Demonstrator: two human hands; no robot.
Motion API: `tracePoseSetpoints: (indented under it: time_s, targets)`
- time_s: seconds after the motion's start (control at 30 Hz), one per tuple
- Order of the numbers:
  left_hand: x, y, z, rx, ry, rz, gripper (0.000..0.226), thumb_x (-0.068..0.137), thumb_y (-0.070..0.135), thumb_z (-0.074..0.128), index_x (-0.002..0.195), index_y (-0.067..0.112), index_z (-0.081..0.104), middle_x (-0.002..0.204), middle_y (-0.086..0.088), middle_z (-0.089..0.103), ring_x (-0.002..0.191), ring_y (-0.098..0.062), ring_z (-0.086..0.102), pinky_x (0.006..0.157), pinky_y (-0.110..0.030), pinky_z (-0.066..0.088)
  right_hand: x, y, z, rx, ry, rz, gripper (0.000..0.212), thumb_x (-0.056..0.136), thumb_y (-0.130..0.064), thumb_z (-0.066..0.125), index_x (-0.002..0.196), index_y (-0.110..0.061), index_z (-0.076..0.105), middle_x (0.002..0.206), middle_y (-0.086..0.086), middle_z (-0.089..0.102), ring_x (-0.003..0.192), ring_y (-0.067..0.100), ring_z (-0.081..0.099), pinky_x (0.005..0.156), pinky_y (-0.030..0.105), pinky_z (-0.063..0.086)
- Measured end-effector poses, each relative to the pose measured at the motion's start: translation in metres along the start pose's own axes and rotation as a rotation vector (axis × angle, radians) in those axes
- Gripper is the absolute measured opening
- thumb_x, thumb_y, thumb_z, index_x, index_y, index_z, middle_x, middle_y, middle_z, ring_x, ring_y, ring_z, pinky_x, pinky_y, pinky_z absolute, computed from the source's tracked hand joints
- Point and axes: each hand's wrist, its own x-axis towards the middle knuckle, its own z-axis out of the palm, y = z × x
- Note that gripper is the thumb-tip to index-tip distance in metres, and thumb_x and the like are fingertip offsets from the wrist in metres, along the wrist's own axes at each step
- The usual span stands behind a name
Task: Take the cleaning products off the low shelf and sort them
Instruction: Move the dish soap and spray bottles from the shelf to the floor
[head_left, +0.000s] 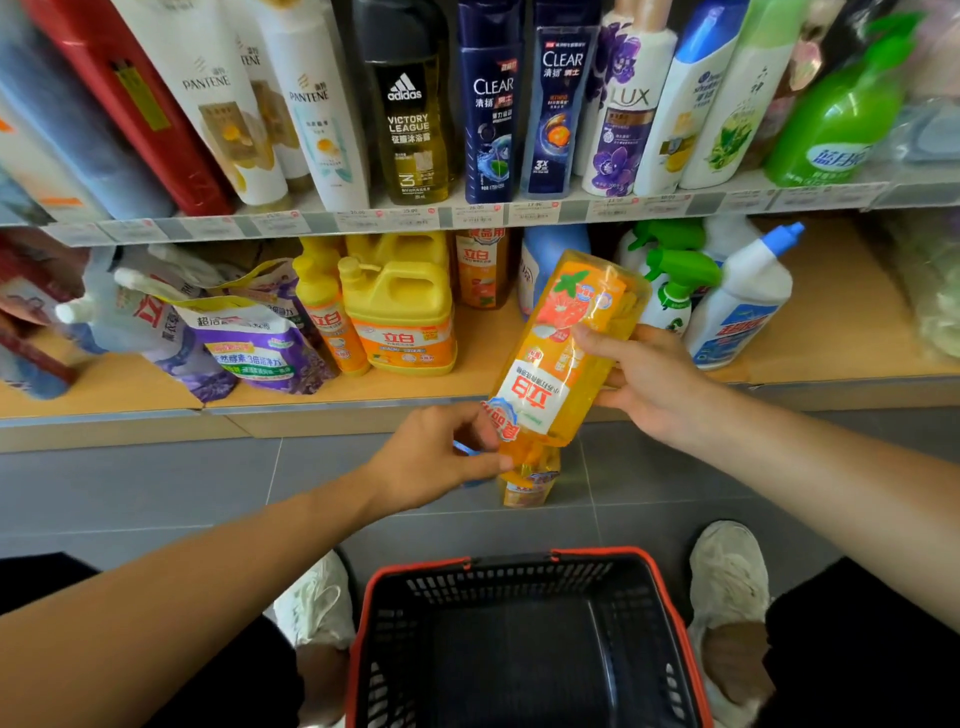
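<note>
Taking-off step in hand: the orange-yellow soft plastic detergent pouch (561, 364) is held clear of the low wooden shelf (488, 358), above the red-rimmed black plastic basket (509, 557); the left hand (436, 457) pinches its lower end; the right hand (649, 379) has its fingers wrapped round the middle; next, likely, lowering it into the basket.

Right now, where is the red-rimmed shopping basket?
The shopping basket stands on the grey floor at bottom centre of the head view, between the person's left shoe and right shoe, nearer than the held orange detergent pouch.
</note>
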Motion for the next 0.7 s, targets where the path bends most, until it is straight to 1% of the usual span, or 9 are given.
tracePoseSetpoints:
  time_s: [0.07, 0.13, 0.23, 0.3, 0.33, 0.43, 0.5, 0.6, 0.7]
  targets:
    - [-0.005, -0.003, 0.004, 0.153, 0.123, 0.046, 0.027, 0.078, 0.035, 0.086, 0.082, 0.020, 0.063, 0.079, 0.010, 0.067, 0.075, -0.005, 0.061, 0.064, -0.023, 0.048, 0.000, 0.003, -0.001, 0.025, 0.030, 0.036, 0.037, 0.087, -0.016, 0.076, 0.122, -0.012, 0.065, 0.111, 0.008, 0.076, 0.099, 0.026, 0.075, 0.068, 0.044, 0.061]
    - [-0.011, -0.006, 0.007, 0.260, 0.194, 0.164, 0.028, 0.078, 0.036, 0.086, 0.088, 0.019, 0.066, 0.087, 0.009, 0.067, 0.080, -0.009, 0.061, 0.069, -0.027, 0.049, 0.000, 0.003, -0.003, 0.057, 0.049, 0.059, 0.037, 0.086, -0.018, 0.076, 0.121, -0.014, 0.064, 0.110, 0.009, 0.076, 0.098, 0.027, 0.075, 0.069, 0.047, 0.061]
    - [-0.017, -0.008, 0.011, 0.469, 0.149, 0.514, 0.026, 0.086, 0.031, 0.080, 0.108, 0.017, 0.074, 0.108, 0.001, 0.070, 0.097, -0.021, 0.067, 0.079, -0.031, 0.054, -0.001, 0.003, -0.008, 0.091, 0.071, 0.087, 0.037, 0.085, -0.021, 0.078, 0.119, -0.016, 0.063, 0.108, 0.008, 0.077, 0.096, 0.027, 0.075, 0.068, 0.049, 0.062]
    - [-0.018, -0.008, 0.014, 0.645, 0.091, 0.676, 0.030, 0.094, 0.032, 0.070, 0.121, 0.019, 0.072, 0.118, 0.001, 0.069, 0.105, -0.024, 0.066, 0.073, -0.035, 0.057, -0.001, 0.002, -0.011, 0.105, 0.086, 0.104, 0.039, 0.085, -0.022, 0.078, 0.120, -0.017, 0.062, 0.107, 0.009, 0.077, 0.093, 0.027, 0.076, 0.069, 0.051, 0.062]
    - [-0.017, -0.008, 0.016, 0.728, 0.077, 0.728, 0.031, 0.095, 0.031, 0.068, 0.124, 0.020, 0.070, 0.120, 0.001, 0.069, 0.107, -0.024, 0.065, 0.069, -0.036, 0.058, -0.001, 0.002, -0.013, 0.106, 0.091, 0.111, 0.039, 0.085, -0.023, 0.079, 0.120, -0.017, 0.062, 0.105, 0.009, 0.077, 0.091, 0.027, 0.076, 0.068, 0.052, 0.062]
    - [-0.012, -0.005, 0.015, 0.930, 0.016, 0.787, 0.039, 0.089, 0.015, 0.076, 0.127, 0.016, 0.068, 0.116, -0.002, 0.070, 0.106, -0.026, 0.065, 0.063, -0.038, 0.059, -0.002, 0.001, -0.014, 0.091, 0.090, 0.126, 0.039, 0.084, -0.023, 0.080, 0.117, -0.016, 0.062, 0.098, 0.009, 0.078, 0.086, 0.027, 0.077, 0.062, 0.052, 0.062]
    - [-0.007, 0.001, 0.010, 1.000, -0.024, 0.805, 0.037, 0.089, 0.008, 0.073, 0.126, 0.014, 0.068, 0.112, -0.003, 0.070, 0.104, -0.026, 0.064, 0.062, -0.039, 0.058, -0.003, 0.000, -0.015, 0.070, 0.070, 0.138, 0.036, 0.084, -0.025, 0.080, 0.114, -0.017, 0.062, 0.093, 0.008, 0.079, 0.083, 0.027, 0.077, 0.060, 0.051, 0.062]
    - [-0.002, 0.014, 0.008, 0.988, -0.140, 0.802, 0.017, 0.099, 0.010, 0.060, 0.113, 0.013, 0.069, 0.103, -0.005, 0.067, 0.101, -0.027, 0.060, 0.071, -0.043, 0.056, -0.003, -0.002, -0.018, 0.019, 0.065, 0.162, 0.039, 0.082, -0.028, 0.082, 0.113, -0.018, 0.062, 0.092, 0.009, 0.079, 0.083, 0.029, 0.077, 0.061, 0.052, 0.062]
    - [-0.003, 0.033, 0.008, 0.814, -0.183, 0.808, 0.008, 0.095, 0.011, 0.066, 0.103, 0.012, 0.070, 0.096, -0.005, 0.065, 0.095, -0.027, 0.058, 0.077, -0.041, 0.053, -0.003, -0.008, -0.022, -0.062, 0.052, 0.206, 0.041, 0.082, -0.031, 0.082, 0.114, -0.016, 0.063, 0.100, 0.015, 0.077, 0.084, 0.031, 0.077, 0.063, 0.046, 0.063]
